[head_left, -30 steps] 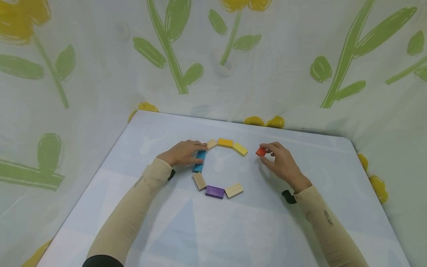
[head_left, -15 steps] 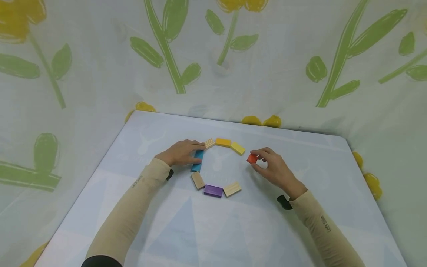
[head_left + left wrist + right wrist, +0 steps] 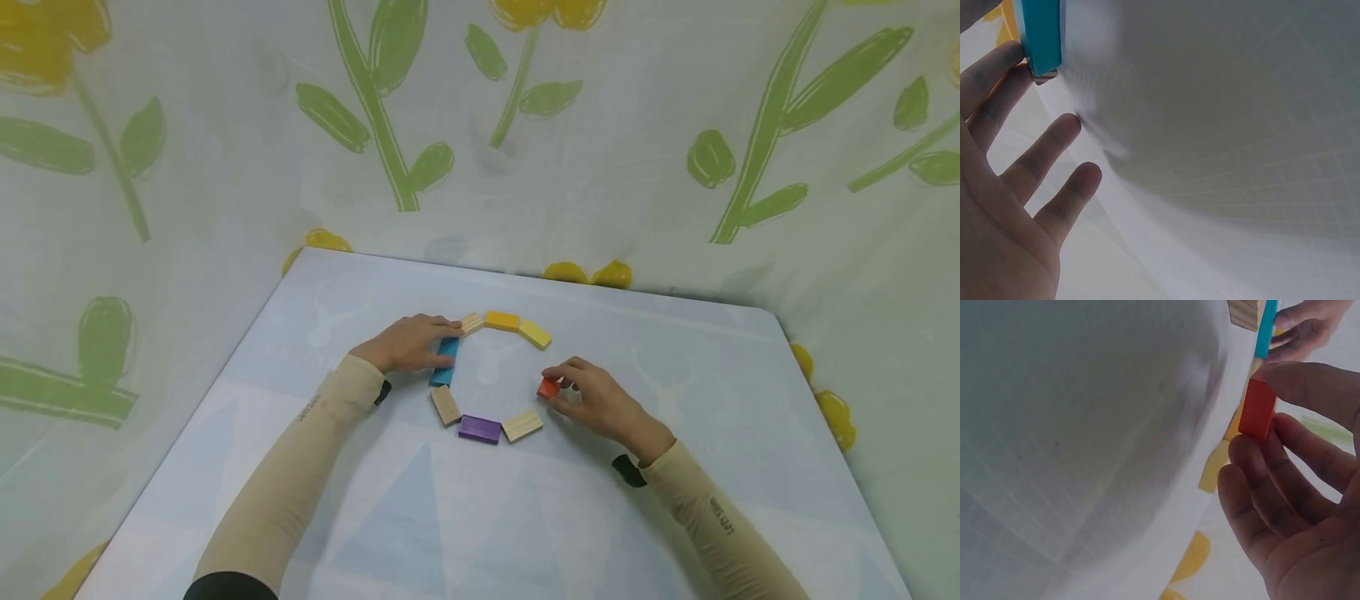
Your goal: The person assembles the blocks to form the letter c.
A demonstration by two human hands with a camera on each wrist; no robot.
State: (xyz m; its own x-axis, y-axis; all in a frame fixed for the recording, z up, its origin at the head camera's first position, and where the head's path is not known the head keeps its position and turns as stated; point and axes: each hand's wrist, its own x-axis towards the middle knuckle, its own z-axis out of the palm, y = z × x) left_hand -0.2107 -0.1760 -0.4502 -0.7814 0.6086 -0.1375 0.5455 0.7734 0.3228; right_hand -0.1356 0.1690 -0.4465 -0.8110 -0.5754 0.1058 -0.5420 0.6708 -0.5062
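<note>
My right hand (image 3: pixel 600 406) pinches the red block (image 3: pixel 548 387) between thumb and fingers (image 3: pixel 1272 469), holding it at about three o'clock in the ring of blocks on the tabletop (image 3: pixel 675 500), in the gap between the pale yellow block (image 3: pixel 536 333) at one o'clock and the bare wooden block (image 3: pixel 522 425) at five o'clock. From the right wrist view the red block (image 3: pixel 1257 409) stands on edge in my grip, close to the surface; whether it touches I cannot tell.

My left hand (image 3: pixel 408 343) lies flat at nine to ten o'clock, its straight fingers (image 3: pixel 1035 162) resting against the blue block (image 3: pixel 446 361). The left wrist view shows the blue block (image 3: pixel 1041 34) just at my fingertips, fingers spread and relaxed.

The ring runs on with a striped wooden block (image 3: pixel 472 322) at eleven o'clock, an orange-yellow block (image 3: pixel 502 320) at twelve, a purple block (image 3: pixel 480 428) at six and a tan block (image 3: pixel 446 406) at seven. A flowered cloth (image 3: pixel 480 125) hangs behind the tabletop.
</note>
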